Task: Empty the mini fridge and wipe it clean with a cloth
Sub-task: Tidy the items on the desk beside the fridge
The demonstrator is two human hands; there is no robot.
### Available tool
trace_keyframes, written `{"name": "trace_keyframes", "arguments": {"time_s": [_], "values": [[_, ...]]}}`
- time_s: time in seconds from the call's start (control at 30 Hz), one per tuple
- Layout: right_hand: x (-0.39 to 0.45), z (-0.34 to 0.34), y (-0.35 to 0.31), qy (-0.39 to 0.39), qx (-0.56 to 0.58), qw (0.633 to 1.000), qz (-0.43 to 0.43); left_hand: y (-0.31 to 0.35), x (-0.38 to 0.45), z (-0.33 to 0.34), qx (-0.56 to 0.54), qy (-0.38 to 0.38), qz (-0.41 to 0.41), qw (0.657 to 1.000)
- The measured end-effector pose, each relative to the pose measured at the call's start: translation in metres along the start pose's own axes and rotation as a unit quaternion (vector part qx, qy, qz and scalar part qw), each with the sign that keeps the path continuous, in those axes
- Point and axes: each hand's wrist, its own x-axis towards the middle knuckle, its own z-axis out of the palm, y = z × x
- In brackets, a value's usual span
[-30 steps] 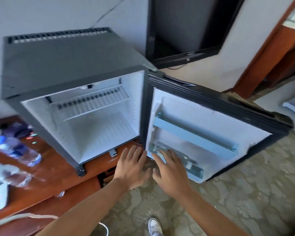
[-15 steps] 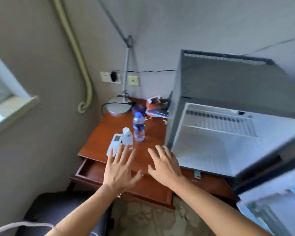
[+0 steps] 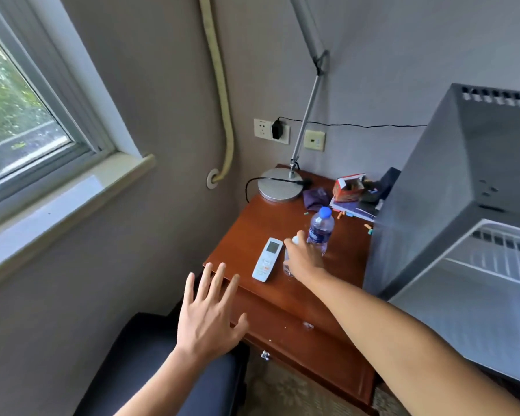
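Note:
The grey mini fridge [image 3: 451, 187] stands on the right of the wooden desk [image 3: 252, 223], its white inside [image 3: 475, 298] showing with a wire shelf. My right hand [image 3: 303, 261] is wrapped around a small clear bottle with a white cap [image 3: 295, 240] on the desk. A taller water bottle with a blue cap [image 3: 321, 228] stands just behind it, touching or nearly touching my fingers. My left hand [image 3: 208, 315] hovers flat with fingers spread over the desk's front left corner, holding nothing. A crumpled purple cloth [image 3: 315, 198] lies beside the lamp base.
A white remote [image 3: 267, 259] lies left of the bottles. A lamp base [image 3: 279, 185], an orange box [image 3: 347, 187] and small clutter fill the desk's back. A dark blue chair [image 3: 150, 370] is below my left hand. The desk drawer [image 3: 306, 343] is slightly open. A window is at left.
My view swung left from the fridge door to the desk. My right hand reached forward and closed on the white-capped bottle. My left hand dropped back toward the desk's corner.

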Motion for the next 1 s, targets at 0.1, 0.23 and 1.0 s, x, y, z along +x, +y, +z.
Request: {"name": "trace_keyframes", "arguments": {"time_s": [0.1, 0.23, 1.0], "values": [[-0.02, 0.007, 0.011, 0.017, 0.054, 0.998, -0.026, -0.001, 0.001, 0.006, 0.007, -0.022, 0.012, 1.0], [-0.07, 0.002, 0.025, 0.062, 0.096, 0.992, -0.048, 0.028, 0.018, 0.011, 0.001, -0.071, 0.059, 0.996], [-0.534, -0.017, 0.167, 0.416, 0.312, 0.68, 0.517, 0.461, -0.007, -0.121, -0.1, -0.003, 0.552, 0.828]]}}
